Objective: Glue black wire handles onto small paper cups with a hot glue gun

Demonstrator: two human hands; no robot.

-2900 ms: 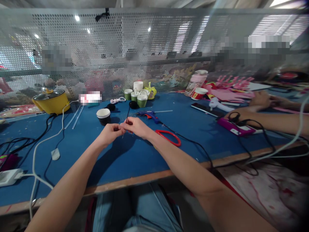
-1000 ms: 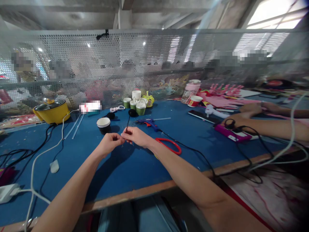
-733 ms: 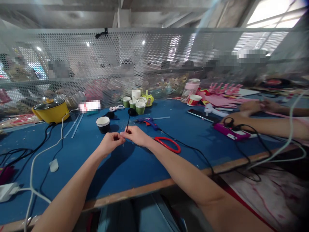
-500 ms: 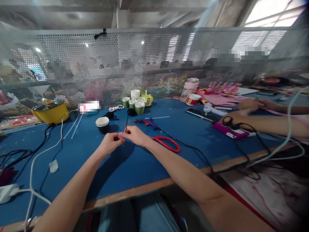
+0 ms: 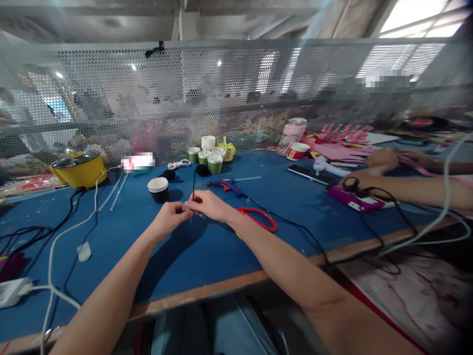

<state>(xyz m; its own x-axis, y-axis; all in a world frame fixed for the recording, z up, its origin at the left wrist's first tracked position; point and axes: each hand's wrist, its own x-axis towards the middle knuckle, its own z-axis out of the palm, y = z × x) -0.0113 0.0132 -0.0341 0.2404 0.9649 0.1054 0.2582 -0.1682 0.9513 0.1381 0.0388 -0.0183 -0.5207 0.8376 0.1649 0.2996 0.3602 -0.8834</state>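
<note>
Right of the cup (image 5: 158, 191), the right hand (image 5: 207, 204) pinches a near-upright black stem (image 5: 194, 183); whether the left hand (image 5: 170, 217), touching the right, grips anything, I cannot tell. Fingertip work on the stem's low end, seemingly; next calls for steadiness.

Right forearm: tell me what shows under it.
Past the right forearm, a red loop shows on the far side, a yellow sliver on the near side. Whatever lies between is covered.

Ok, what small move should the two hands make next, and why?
Perhaps a gentle pinch by the left hand low on the thin black stem: the right hand grips it roughly upright, and the left is close beside; what that one holds, if anything, is hidden.
</note>
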